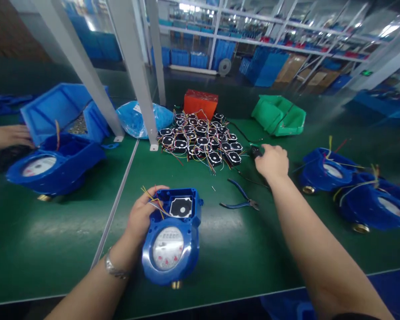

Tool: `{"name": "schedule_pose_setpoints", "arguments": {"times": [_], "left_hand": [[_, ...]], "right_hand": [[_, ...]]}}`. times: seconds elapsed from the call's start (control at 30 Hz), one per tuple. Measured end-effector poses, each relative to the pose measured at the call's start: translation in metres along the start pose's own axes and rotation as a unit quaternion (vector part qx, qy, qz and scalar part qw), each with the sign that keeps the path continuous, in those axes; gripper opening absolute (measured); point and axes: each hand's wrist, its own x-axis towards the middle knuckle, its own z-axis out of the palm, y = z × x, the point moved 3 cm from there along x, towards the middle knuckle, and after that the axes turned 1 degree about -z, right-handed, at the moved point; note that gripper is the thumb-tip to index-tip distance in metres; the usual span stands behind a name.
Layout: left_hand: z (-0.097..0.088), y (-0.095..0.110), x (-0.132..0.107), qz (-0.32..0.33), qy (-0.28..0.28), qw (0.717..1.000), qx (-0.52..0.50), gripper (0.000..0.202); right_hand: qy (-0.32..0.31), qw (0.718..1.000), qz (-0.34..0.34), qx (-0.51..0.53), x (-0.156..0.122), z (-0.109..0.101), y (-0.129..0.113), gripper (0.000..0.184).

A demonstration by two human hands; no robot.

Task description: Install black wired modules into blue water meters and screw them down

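Down at six o'clock the left hand (143, 213) clasps the blue meter (171, 242), whose open top compartment holds a black module (180, 207) and loose wires (152, 201). At one o'clock the right hand (272, 161) curls round a small black part (256, 151) beside the module pile (200, 138); the ten-o'clock blue bin (53, 106) holds metal pieces (77, 126).
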Motion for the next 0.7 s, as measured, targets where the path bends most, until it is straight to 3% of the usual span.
{"name": "schedule_pose_setpoints", "arguments": {"times": [0.1, 0.2, 0.3, 0.4, 0.5, 0.53, 0.7], "left_hand": [[-0.002, 0.005, 0.007, -0.03, -0.006, 1.0, -0.002, 0.051], [-0.004, 0.005, 0.008, -0.032, -0.031, 0.999, 0.002, 0.047], [-0.007, 0.004, 0.007, -0.033, -0.05, 0.998, 0.008, 0.045], [-0.006, 0.005, 0.005, -0.048, -0.06, 0.997, 0.02, 0.047], [-0.001, 0.008, 0.0, -0.057, -0.055, 0.997, 0.025, 0.047], [0.002, 0.009, -0.002, -0.059, -0.056, 0.996, 0.026, 0.047], [0.007, 0.009, -0.008, -0.038, -0.136, 0.99, 0.023, 0.051]], "right_hand": [[-0.071, 0.974, -0.098, 0.194, -0.038, 0.006, -0.023, 0.041], [-0.239, 0.919, -0.117, 0.292, -0.081, 0.029, -0.04, 0.028], [-0.405, 0.834, -0.118, 0.355, -0.115, 0.054, -0.047, 0.027], [-0.509, 0.737, -0.11, 0.43, -0.133, 0.07, -0.047, 0.036], [-0.566, 0.633, -0.085, 0.522, -0.139, 0.077, -0.044, 0.049], [-0.575, 0.611, -0.079, 0.539, -0.141, 0.079, -0.043, 0.051], [-0.567, 0.586, -0.061, 0.575, -0.145, 0.082, -0.04, 0.05]]}}
